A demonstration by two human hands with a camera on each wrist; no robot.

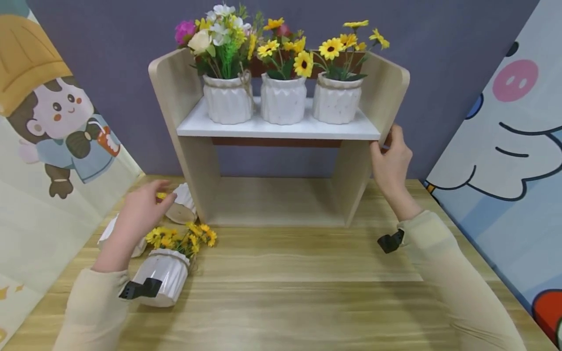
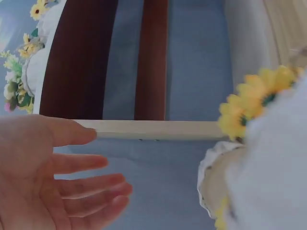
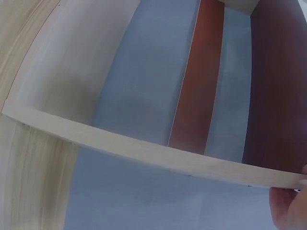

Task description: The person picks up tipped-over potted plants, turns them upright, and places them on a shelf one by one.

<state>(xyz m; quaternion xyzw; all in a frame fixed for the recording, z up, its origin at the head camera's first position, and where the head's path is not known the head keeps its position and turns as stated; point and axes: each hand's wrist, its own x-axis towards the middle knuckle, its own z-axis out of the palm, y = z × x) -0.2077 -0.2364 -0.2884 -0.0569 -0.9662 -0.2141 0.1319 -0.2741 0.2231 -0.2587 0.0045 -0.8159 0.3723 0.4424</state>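
A small wooden shelf (image 1: 276, 132) stands against the wall, with three white flower pots in a row on its upper board. My right hand (image 1: 393, 163) grips its right side panel (image 1: 395, 92) just under that board, thumb on the inner face and fingers behind. On the left, my left hand (image 1: 142, 207) holds nothing, its fingers loosely spread beside the left side panel (image 2: 158, 127). Below and around this hand, several white pots lie tipped over: one with yellow flowers in front (image 1: 162, 278), another behind (image 1: 182, 205), and one partly hidden by the forearm (image 1: 138, 247).
On the shelf are a pot of mixed flowers (image 1: 228, 102), a middle pot (image 1: 283, 100) and a right pot (image 1: 337, 100) with yellow flowers. Grey wall (image 1: 276, 161) backs the wooden table (image 1: 285, 282). Cartoon panels (image 1: 66, 131) stand at both sides.
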